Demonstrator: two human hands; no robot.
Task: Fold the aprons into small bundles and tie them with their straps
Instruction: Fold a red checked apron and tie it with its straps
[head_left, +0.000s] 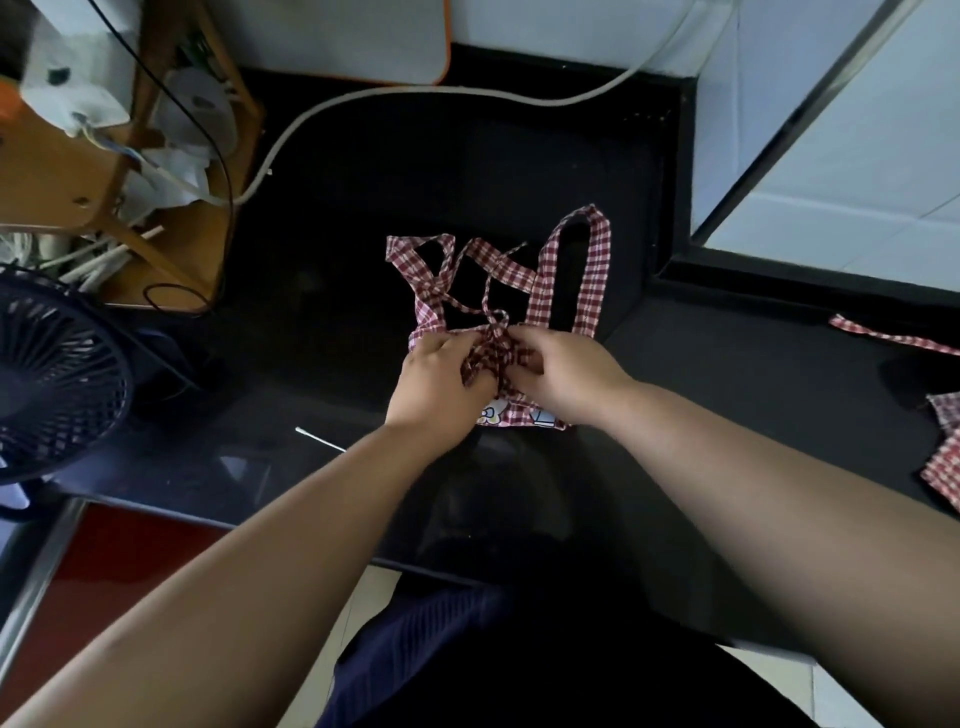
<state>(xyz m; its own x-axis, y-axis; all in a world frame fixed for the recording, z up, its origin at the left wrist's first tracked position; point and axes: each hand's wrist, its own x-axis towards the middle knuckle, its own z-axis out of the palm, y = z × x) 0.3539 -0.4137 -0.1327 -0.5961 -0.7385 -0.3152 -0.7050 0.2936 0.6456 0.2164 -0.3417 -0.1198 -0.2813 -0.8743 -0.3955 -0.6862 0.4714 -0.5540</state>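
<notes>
A red-and-white checked apron (519, 413) lies folded into a small bundle on the black counter (363, 260). Its straps (592, 265) spread in loops toward the far side. My left hand (436, 384) and my right hand (561, 376) meet over the bundle's middle. Each pinches a strap where the two cross in a knot (493, 353). Most of the bundle is hidden under my hands. A second checked apron (945, 457) lies unfolded at the right edge of the counter, with one strap trailing to the left.
A dark table fan (57, 384) stands at the left. Behind it is a wooden rack (104, 171) with utensils and bags. A white hose (415, 96) curves across the back. A white tiled wall (841, 156) rises at the right. A thin white stick (319, 439) lies near my left forearm.
</notes>
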